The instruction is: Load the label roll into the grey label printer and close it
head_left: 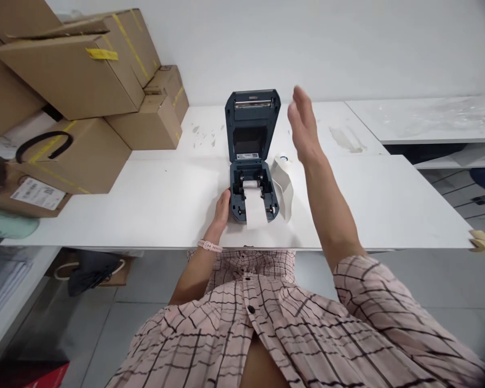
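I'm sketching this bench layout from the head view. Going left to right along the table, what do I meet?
Stacked cardboard boxes → left hand, against the printer's side → label printer, lid open → right hand, raised and open → tan object at the table's right corner.

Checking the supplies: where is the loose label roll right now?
Head view: the label roll lies on the white table, just right of the open label printer, below the raised right hand in the picture.
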Demonstrator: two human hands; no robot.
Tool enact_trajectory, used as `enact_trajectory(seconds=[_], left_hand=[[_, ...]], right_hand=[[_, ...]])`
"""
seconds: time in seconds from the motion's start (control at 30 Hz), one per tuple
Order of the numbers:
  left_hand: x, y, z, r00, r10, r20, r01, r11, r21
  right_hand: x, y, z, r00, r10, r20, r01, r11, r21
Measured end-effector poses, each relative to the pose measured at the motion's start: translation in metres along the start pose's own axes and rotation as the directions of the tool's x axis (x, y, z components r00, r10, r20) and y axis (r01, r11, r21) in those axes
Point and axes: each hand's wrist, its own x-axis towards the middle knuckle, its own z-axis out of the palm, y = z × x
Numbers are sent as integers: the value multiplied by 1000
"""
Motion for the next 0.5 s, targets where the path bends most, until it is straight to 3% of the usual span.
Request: enact_trajectory(seconds=[0.1,0.2,0.27,0.33,0.5], left_hand=[[2,-1,-1,1000,6,13,-5,997,-76],[6,-8,-2,1000,3,11,-2,993,-118],[10,-13,-3,1000,-11,23,15,983,-181],[13,-14,-5,998,-45,33,53,961,-272],[1,4,-9,986,-168,1,152,889,-431]], right_hand=[[71,14,14,985,173,23,-175,974,146],[81,13,26,979,183,92,-199,956,216],[52,6,29,993,96,61,-108,969,224],[5,-5,28,999,53,6,-53,970,236],[-119,-21,34,987,156,-39,-144,966,217]])
